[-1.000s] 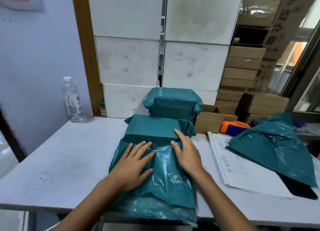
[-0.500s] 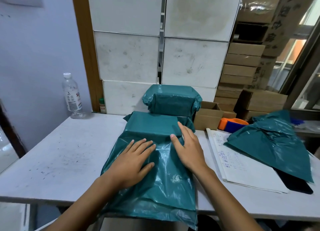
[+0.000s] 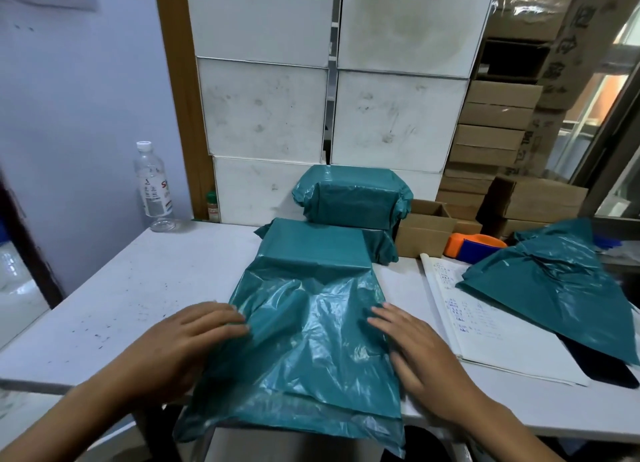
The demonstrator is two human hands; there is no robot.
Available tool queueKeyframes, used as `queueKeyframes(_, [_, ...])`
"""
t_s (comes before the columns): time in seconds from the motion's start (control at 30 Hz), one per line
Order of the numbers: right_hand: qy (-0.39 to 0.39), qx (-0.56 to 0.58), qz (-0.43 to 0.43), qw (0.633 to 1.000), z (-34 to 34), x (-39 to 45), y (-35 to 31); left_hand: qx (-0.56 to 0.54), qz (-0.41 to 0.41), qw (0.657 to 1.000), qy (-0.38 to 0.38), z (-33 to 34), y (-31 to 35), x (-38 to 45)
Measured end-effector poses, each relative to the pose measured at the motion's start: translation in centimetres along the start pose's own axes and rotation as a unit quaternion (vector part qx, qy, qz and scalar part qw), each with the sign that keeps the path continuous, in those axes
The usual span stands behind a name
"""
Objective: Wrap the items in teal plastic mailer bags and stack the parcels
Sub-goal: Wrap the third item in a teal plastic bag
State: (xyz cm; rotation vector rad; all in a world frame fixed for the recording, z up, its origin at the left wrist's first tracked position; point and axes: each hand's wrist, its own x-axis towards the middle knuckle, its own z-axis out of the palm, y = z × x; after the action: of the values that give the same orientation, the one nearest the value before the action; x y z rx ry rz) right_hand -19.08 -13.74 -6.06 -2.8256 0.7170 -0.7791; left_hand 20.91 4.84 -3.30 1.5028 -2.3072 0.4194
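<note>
A teal mailer bag [image 3: 304, 340] lies on the white table [image 3: 138, 299] with a boxy item filling its far end; its loose open end hangs over the near table edge. My left hand [image 3: 187, 344] lies flat at the bag's left edge, fingers touching the plastic. At the bag's right edge rests my right hand [image 3: 412, 351], also flat with its fingers apart. Behind the bag, a wrapped teal parcel [image 3: 353, 198] sits on top of another teal parcel [image 3: 381, 247]. A pile of spare teal bags [image 3: 554, 288] lies at the right.
A paper sheet with handwriting [image 3: 464, 326] lies right of the bag. An open cardboard box [image 3: 422, 229] and an orange-blue tape dispenser [image 3: 474, 247] stand behind it. A water bottle [image 3: 152, 184] stands far left. White boxes [image 3: 263, 108] and cardboard cartons [image 3: 495, 122] are stacked at the back.
Both hands have slid apart and toward me, from the middle of the bag near the item to the bag's left and right edges.
</note>
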Motion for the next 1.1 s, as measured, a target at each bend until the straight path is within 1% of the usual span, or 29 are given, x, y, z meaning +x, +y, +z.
queueKeyframes(0.07, [-0.026,-0.065,-0.057,0.996,0.0,0.3,0.8,0.095,0.02,0.995,-0.022,0.5,-2.0,-0.3])
queueKeyframes(0.13, [-0.043,-0.147,-0.104,0.983,0.1,2.1,1.2,0.185,0.055,0.979,-0.068,0.7,-3.2,1.2])
queueKeyframes(0.17, [-0.046,-0.182,-0.13,0.974,0.2,3.2,1.5,0.211,0.066,0.972,-0.084,0.7,-3.6,2.2])
queueKeyframes(0.23, [-0.057,-0.23,-0.172,0.956,0.0,5.4,2.2,0.233,0.082,0.965,-0.087,0.8,-4.4,4.2])
queueKeyframes(0.3, [-0.055,-0.28,-0.201,0.937,0.5,8.0,3.8,0.251,0.079,0.962,-0.074,1.3,-6.0,6.0])
queueKeyframes(0.43, [-0.041,-0.314,-0.199,0.927,0.5,8.7,4.9,0.262,0.083,0.957,-0.088,2.7,-6.0,7.7])
queueKeyframes(0.5, [-0.036,-0.323,-0.21,0.922,0.8,8.3,4.8,0.261,0.072,0.959,-0.087,3.3,-5.6,7.7])
queueKeyframes(0.63, [-0.033,-0.339,-0.215,0.915,1.7,8.1,5.5,0.233,0.078,0.968,-0.045,4.1,-5.8,8.6])
queueKeyframes(0.77, [0.01,-0.347,-0.229,0.91,2.4,8.5,6.5,0.183,0.079,0.979,-0.034,5.0,-6.7,9.2])
queueKeyframes(0.83, [0.04,-0.326,-0.227,0.917,2.6,8.7,6.9,0.133,0.072,0.988,-0.022,5.5,-7.3,9.4])
queueKeyframes(0.9, [0.05,-0.3,-0.212,0.929,2.7,8.9,7.2,0.102,0.085,0.991,-0.012,6.2,-7.2,9.8])
queueKeyframes(1.0, [0.02,-0.24,-0.177,0.954,2.8,9.1,7.3,0.041,0.077,0.996,0.009,6.7,-6.6,10.0])
queueKeyframes(1.1, [-0.006,-0.177,-0.145,0.973,2.5,9.3,7.4,0.019,0.069,0.997,0.02,6.7,-6.7,10.0])
